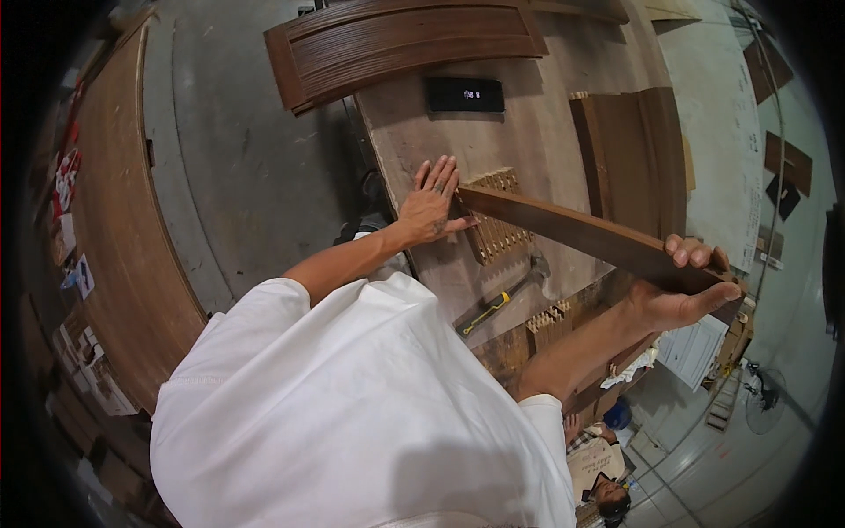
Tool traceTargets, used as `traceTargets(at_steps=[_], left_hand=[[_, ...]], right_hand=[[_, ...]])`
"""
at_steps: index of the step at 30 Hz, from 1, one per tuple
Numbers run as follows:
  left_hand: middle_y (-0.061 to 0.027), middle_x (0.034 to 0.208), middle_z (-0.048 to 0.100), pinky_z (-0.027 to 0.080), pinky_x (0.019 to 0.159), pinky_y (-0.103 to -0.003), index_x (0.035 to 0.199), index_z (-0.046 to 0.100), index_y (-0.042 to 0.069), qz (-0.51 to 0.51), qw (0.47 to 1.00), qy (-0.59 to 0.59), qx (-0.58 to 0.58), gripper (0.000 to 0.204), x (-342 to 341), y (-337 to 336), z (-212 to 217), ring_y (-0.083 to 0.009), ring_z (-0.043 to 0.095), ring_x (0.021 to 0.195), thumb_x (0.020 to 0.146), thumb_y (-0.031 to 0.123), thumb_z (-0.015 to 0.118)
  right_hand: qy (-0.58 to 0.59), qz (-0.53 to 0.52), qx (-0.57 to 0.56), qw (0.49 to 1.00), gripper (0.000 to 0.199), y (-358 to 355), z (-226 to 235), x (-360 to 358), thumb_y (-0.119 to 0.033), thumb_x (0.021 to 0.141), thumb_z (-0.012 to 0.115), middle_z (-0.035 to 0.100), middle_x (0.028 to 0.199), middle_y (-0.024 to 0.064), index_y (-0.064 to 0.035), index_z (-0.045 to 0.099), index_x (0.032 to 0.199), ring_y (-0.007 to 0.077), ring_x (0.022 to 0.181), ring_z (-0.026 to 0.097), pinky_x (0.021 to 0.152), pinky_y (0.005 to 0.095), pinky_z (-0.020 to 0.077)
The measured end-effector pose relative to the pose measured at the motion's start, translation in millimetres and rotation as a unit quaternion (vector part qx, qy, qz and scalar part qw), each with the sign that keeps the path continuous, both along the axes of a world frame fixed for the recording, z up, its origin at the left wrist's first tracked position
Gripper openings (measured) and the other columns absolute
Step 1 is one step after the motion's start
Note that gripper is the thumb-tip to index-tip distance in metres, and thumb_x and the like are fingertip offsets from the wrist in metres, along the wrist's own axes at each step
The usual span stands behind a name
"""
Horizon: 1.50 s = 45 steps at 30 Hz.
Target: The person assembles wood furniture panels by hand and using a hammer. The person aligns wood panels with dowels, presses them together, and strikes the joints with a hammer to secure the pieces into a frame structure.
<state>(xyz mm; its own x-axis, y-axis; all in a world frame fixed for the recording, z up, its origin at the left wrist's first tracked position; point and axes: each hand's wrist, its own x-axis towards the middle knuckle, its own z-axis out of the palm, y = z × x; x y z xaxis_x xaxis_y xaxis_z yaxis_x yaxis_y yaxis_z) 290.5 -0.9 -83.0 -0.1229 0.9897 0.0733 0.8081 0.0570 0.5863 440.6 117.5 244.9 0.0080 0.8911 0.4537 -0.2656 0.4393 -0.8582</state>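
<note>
Board [572, 227] of brown wood slants over the slotted block [503, 238] on the bench [398, 132], probably stiff and moderately heavy, best held by its edges near both ends. Right hand [669, 306] wraps its fingers around the outer end, arm extended rightward; left hand [428, 209], forearm angled forward, has fingers spread open beside the inner end, contact unclear.
</note>
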Motion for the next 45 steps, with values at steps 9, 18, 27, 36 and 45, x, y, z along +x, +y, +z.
traceTargets(at_steps=[9, 18, 27, 36, 45], left_hand=[[-0.0201, 0.154, 0.016, -0.001, 0.117, -0.045, 0.142, 0.028, -0.009, -0.007, 1.000, 0.018, -0.006, 0.103, -0.4, 0.2, -2.5, -0.0297, 0.009, 0.145, 0.081, 0.073, 0.044], [-0.0200, 0.154, 0.018, -0.002, 0.117, -0.045, 0.142, 0.029, -0.009, -0.005, 1.000, 0.008, 0.002, 0.104, 1.6, 1.9, -2.8, -0.0301, 0.009, 0.145, 0.082, 0.075, 0.039], [-0.0207, 0.154, 0.018, -0.001, 0.117, -0.046, 0.141, 0.029, -0.010, -0.010, 1.000, -0.007, 0.003, 0.104, -0.4, -1.8, 0.4, -0.0310, 0.009, 0.145, 0.080, 0.072, 0.048], [-0.0250, 0.140, 0.041, 0.032, 0.107, -0.044, 0.130, 0.045, -0.008, 0.002, 0.953, -0.303, 0.009, 0.058, -38.2, -3.6, 38.5, -0.0391, 0.040, 0.129, 0.087, 0.029, 0.058], [-0.0204, 0.115, 0.058, 0.045, 0.087, -0.044, 0.125, 0.047, -0.004, -0.215, 0.800, -0.453, 0.331, 0.056, -29.3, -4.5, 255.6, -0.0349, 0.059, 0.100, 0.088, 0.037, 0.056]], right_hand=[[-0.027, -0.029, 0.024, 0.999, 0.053, -7.3, 1.5, -4.5, -0.056, 0.090, 0.052, 0.054, 0.066, 0.0053, -0.0043, 0.056, 0.097, 0.0143, 0.055, 0.052, 0.054, 0.0318, 0.0466], [-0.040, 0.016, 0.032, 0.999, 0.051, -17.6, 2.1, -25.2, -0.052, 0.091, 0.054, 0.055, 0.068, 0.0069, -0.0027, 0.055, 0.100, 0.0157, 0.056, 0.054, 0.053, 0.0323, 0.0469], [-0.069, 0.060, 0.075, 0.993, 0.046, -49.2, -13.1, -64.1, -0.043, 0.091, 0.059, 0.056, 0.072, 0.0097, -0.0003, 0.054, 0.106, 0.0178, 0.058, 0.055, 0.058, 0.0334, 0.0494], [-0.105, 0.187, 0.067, 0.974, 0.042, -50.1, 0.1, -53.3, -0.038, 0.093, 0.057, 0.055, 0.079, 0.0142, 0.0011, 0.049, 0.104, 0.0219, 0.065, 0.056, 0.064, 0.0370, 0.0490], [-0.067, 0.176, 0.130, 0.973, 0.047, -82.3, 1.0, -57.2, -0.038, 0.099, 0.044, 0.056, 0.085, 0.0156, 0.0031, 0.044, 0.120, 0.0241, 0.073, 0.058, 0.071, 0.0399, 0.0509]])
